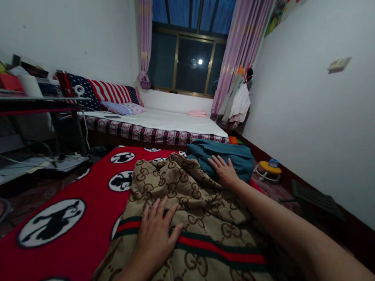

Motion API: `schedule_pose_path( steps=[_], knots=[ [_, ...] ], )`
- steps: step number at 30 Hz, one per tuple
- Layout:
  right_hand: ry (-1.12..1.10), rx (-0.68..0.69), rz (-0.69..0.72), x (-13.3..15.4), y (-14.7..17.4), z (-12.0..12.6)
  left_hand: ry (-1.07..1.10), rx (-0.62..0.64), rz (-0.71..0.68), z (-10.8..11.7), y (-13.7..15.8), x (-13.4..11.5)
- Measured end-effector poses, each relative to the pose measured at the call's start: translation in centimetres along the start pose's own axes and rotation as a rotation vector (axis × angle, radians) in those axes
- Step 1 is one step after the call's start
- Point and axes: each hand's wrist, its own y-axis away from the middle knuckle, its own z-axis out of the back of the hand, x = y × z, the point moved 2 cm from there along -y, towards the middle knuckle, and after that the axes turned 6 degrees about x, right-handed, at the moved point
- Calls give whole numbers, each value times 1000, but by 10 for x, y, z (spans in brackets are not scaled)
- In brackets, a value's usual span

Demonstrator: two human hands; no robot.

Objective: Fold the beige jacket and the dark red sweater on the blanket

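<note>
A tan garment with a brown monogram print and a green-red-green stripe is spread over a red blanket with white ovals. My left hand lies on it with fingers spread, across the stripe. Farther off, my right hand rests, fingers outstretched, where the tan garment meets a folded teal cloth. Neither hand grips anything. The lower end of the tan garment runs out of view at the bottom.
A bed with a white sheet stands under the window. At left is a cluttered desk with a red thermos. On the right are a small yellow stool and a dark slatted seat. Clothes hang by the curtain.
</note>
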Motion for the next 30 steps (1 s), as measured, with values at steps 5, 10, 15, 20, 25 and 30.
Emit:
schedule_pose_path(
  steps=[5,10,15,20,25,30],
  knots=[
    [34,-30,-151,-1,8,-14,-4,-9,-1,2,0,-1],
    [76,4,-229,1,-8,-15,-15,-22,-9,0,1,0],
    [158,-63,-253,-3,-17,-18,-10,-35,-35,-5,2,5],
    [151,-100,-255,-15,-27,-21,-13,-48,-47,-7,3,6],
    [106,-113,-295,-17,-35,-26,-9,-51,-42,-7,3,5],
    [37,-46,-321,-12,-32,-28,17,-43,-27,-6,2,4]
  ],
)
